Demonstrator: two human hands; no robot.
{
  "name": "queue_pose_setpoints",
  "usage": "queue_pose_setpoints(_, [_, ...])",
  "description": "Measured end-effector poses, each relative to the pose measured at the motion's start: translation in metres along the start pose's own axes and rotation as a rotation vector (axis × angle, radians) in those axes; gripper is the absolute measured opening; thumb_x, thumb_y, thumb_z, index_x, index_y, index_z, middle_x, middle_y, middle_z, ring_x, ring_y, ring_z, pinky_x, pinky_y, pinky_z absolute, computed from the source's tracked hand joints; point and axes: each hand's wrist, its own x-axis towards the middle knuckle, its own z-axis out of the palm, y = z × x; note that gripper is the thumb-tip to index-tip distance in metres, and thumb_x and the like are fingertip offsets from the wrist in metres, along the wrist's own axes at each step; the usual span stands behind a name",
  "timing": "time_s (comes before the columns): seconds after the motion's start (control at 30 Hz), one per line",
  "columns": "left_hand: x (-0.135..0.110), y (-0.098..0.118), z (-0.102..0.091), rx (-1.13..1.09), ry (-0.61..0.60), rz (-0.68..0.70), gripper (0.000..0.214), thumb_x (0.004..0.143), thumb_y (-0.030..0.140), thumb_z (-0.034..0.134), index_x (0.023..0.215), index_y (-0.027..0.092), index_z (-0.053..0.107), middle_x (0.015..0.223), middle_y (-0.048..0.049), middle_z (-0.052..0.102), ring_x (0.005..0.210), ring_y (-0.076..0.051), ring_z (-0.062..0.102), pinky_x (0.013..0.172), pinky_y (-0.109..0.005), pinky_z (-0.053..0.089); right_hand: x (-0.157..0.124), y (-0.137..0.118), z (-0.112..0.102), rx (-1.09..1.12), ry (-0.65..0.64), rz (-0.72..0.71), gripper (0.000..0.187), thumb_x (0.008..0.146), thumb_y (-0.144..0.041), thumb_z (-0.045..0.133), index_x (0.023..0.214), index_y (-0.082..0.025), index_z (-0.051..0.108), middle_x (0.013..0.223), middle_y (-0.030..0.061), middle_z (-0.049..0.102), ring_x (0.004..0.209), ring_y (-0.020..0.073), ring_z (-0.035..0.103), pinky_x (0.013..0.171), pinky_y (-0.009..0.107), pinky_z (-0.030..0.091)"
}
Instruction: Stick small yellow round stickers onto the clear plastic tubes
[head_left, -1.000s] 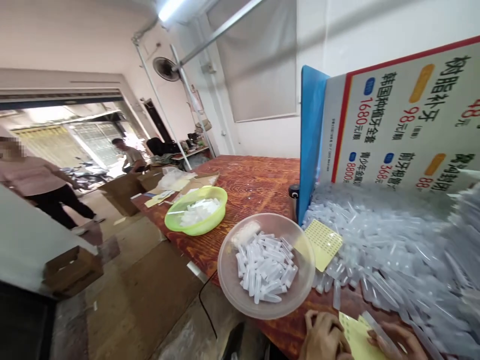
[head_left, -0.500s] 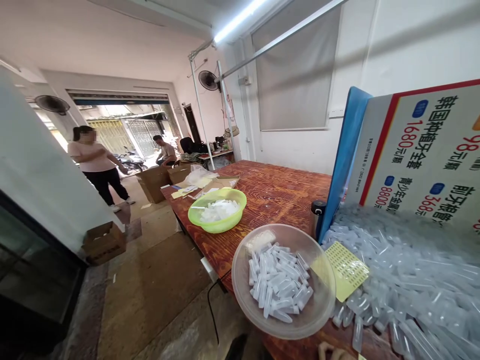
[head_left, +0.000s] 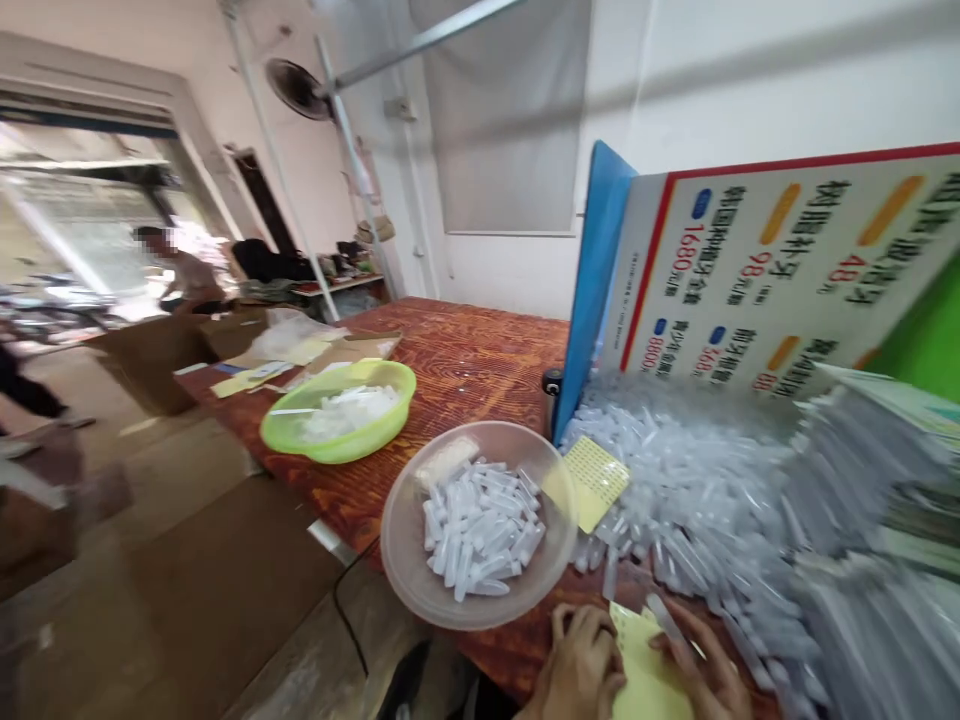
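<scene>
At the bottom of the head view, my left hand (head_left: 581,662) has its fingers curled at the left edge of a yellow label sheet (head_left: 646,672). On the sheet's other side, my right hand (head_left: 709,665) is closed around a small translucent plastic tube (head_left: 665,622), whose end sticks up past the fingers. A clear round bowl (head_left: 405,560) holding many such tubes stands just beyond my left hand. Farther right lies a large heap of tubes (head_left: 682,480), with another yellow sheet of small labels (head_left: 596,483) resting between the bowl and the heap.
A lime-green basin (head_left: 337,450) with white pieces stands on the red-brown wooden table (head_left: 480,350). Behind the heap rises a printed board (head_left: 750,270), with a dark flask (head_left: 553,385) beside it. Stacked papers (head_left: 862,470) stand at right. A person (head_left: 191,275) sits far left, near cardboard boxes.
The view has swung right and down, shifting everything leftward. Both my hands now show with the label sheet and tube; before, only a few fingers appeared at the bottom edge.
</scene>
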Motion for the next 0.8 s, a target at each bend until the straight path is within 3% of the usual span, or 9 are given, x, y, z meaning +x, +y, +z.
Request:
queue_pose_setpoints(0.13, [-0.003,0.021,-0.03,-0.074,-0.017,-0.045,0.021,0.08,0.002,0.059,0.09,0.02,0.059,0.112,-0.0055,0.064,0.112,-0.024,0.056,0.101,-0.043,0.032,-0.009,-0.014,0.007,0.024,0.023,0.031,0.055,0.081,-0.056,0.072,0.125,-0.023,0.065,0.095,0.0075,0.077,0.087,0.0265,0.071,0.083,0.035,0.055])
queue_pose_setpoints(0.33, [-0.002,0.013,-0.026,-0.014,-0.033,0.023,0.015,0.09,0.01,0.052,0.093,0.022,0.06,0.114,-0.0063,0.064,0.114,-0.026,0.057,0.098,-0.046,0.034,-0.013,-0.019,0.014,0.108,0.009,0.016,0.062,0.089,-0.056,0.065,0.14,-0.023,0.051,0.091,0.0078,0.077,0.092,0.0263,0.071,0.09,0.038,0.052])
queue_pose_setpoints(0.53, [0.0,0.006,-0.024,0.024,-0.03,0.055,0.014,0.089,0.012,0.052,0.091,0.022,0.061,0.115,-0.008,0.064,0.115,-0.028,0.057,0.097,-0.047,0.036,-0.014,-0.021,0.015,0.134,-0.02,-0.01,0.054,0.091,-0.053,0.063,0.135,-0.024,0.053,0.092,0.0077,0.076,0.094,0.0268,0.07,0.092,0.042,0.05])
queue_pose_setpoints(0.67, [0.002,0.008,-0.027,-0.009,-0.064,0.042,0.014,0.088,0.012,0.051,0.089,0.022,0.061,0.116,-0.0095,0.064,0.118,-0.029,0.056,0.099,-0.049,0.037,-0.015,-0.025,0.016,0.151,-0.038,-0.032,0.049,0.091,-0.048,0.064,0.134,-0.027,0.056,0.104,0.0071,0.072,0.094,0.0238,0.069,0.092,0.039,0.051])
queue_pose_setpoints(0.8, [0.007,0.014,-0.036,-0.131,-0.105,-0.041,0.013,0.091,0.019,0.048,0.087,0.022,0.06,0.116,-0.0093,0.062,0.118,-0.029,0.055,0.101,-0.053,0.037,-0.012,-0.027,0.016,0.054,-0.043,-0.133,0.035,0.091,-0.045,0.065,0.12,-0.025,0.066,0.11,0.0067,0.062,0.1,0.0225,0.063,0.089,0.033,0.051])
